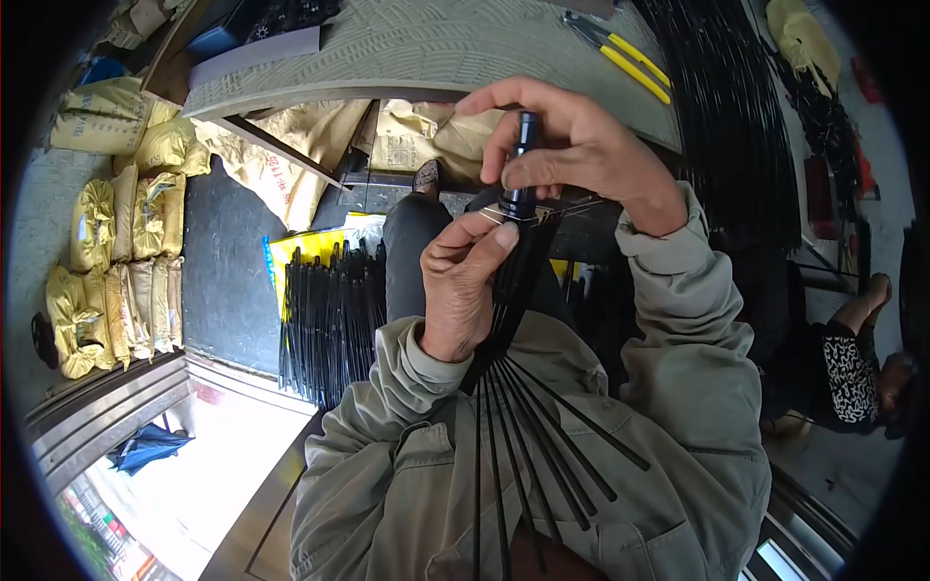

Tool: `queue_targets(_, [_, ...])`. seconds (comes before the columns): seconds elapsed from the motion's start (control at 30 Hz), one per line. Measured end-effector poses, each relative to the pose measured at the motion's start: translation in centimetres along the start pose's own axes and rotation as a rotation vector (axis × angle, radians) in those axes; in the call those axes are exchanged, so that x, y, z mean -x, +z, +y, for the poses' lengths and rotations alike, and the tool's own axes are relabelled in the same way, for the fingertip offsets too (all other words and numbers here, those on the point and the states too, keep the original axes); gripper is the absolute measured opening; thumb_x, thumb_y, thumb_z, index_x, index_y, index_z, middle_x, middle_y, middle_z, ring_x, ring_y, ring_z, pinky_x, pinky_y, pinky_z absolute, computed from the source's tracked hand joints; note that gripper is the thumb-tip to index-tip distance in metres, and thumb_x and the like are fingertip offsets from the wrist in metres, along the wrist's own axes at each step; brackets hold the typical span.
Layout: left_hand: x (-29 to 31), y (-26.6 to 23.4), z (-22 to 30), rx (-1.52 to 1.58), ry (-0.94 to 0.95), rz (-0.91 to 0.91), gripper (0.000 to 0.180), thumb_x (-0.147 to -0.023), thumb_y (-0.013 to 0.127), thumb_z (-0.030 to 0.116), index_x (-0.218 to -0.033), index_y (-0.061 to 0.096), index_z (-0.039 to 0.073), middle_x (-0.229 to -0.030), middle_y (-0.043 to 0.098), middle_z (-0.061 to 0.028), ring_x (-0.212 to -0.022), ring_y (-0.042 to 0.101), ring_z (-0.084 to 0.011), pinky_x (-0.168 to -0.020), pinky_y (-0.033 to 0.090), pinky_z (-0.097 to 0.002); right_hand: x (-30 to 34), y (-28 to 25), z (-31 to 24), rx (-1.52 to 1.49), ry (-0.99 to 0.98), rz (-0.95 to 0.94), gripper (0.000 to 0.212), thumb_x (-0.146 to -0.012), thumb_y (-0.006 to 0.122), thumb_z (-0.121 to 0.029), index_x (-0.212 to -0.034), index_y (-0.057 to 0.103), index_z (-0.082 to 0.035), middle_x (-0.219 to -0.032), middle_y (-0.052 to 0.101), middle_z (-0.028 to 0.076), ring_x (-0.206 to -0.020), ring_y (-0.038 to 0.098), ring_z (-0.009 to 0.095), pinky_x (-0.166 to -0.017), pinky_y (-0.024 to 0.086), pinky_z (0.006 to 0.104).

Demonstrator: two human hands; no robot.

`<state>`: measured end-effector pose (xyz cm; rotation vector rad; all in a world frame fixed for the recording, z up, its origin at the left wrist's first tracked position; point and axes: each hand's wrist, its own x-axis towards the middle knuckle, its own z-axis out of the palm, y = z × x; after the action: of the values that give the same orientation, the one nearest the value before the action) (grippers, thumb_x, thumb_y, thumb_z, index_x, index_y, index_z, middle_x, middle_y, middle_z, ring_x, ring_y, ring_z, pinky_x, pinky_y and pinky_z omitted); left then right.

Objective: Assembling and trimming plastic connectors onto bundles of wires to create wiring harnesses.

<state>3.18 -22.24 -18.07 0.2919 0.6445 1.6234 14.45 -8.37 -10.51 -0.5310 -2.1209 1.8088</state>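
Observation:
A black umbrella frame [518, 271] stands against my body, its thin dark ribs [542, 450] fanning out over my grey-green jacket. My left hand [459, 286] is closed around the upper part of the frame, thumb pressed near a ring of thin wire ends. Just above it, my right hand [572, 145] grips the black cylindrical top [524, 155] between thumb and bent fingers, with the index finger raised over it. What the fingertips do on the far side of the cylinder is hidden.
Yellow-handled pliers [620, 58] lie on the patterned tabletop [417, 53] ahead, beside a long bundle of black rods [731, 145]. Another black bundle [334, 320] stands at my left. Brown sacks [116, 223] line the left side. Another person's patterned clothing [851, 378] shows at right.

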Motion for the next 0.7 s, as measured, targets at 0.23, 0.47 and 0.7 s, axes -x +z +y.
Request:
queue_targets(0.23, [-0.1, 0.4, 0.3, -0.048, -0.008, 0.044, 0.019, -0.079, 0.060, -0.003, -0.098, 0.059, -0.002, -0.088, 0.062, -0.0038, -0.078, 0.056, -0.0063, -0.074, 0.045, -0.0186, 0.0, 0.3, 0.7, -0.047, -0.054, 0.061, 0.047, -0.079, 0.063, -0.010, -0.122, 0.045, -0.004, -0.090, 0.058, 0.005, -0.077, 0.055, 0.007, -0.066, 0.045, 0.0185])
queue_targets(0.47, [-0.3, 0.1, -0.1, -0.047, 0.034, 0.037, 0.023, -0.080, 0.059, -0.001, -0.103, 0.057, -0.003, -0.090, 0.061, -0.0037, -0.079, 0.056, -0.0062, -0.076, 0.044, -0.0186, 0.1, 0.7, 0.5, 0.082, -0.080, 0.097, 0.046, -0.080, 0.062, -0.009, -0.122, 0.044, -0.004, -0.090, 0.057, 0.005, -0.084, 0.056, 0.011, -0.075, 0.046, 0.0236])
queue_targets(0.7, [-0.3, 0.0, 0.2, -0.074, 0.044, 0.039, 0.026, -0.080, 0.059, 0.000, -0.106, 0.056, -0.003, -0.090, 0.061, -0.0039, -0.079, 0.055, -0.0061, -0.077, 0.044, -0.0187, 0.0, 0.3, 1.6, -0.107, -0.150, 0.066, 0.050, -0.078, 0.065, -0.011, -0.123, 0.044, -0.005, -0.091, 0.057, 0.006, -0.087, 0.057, 0.013, -0.077, 0.047, 0.0244])
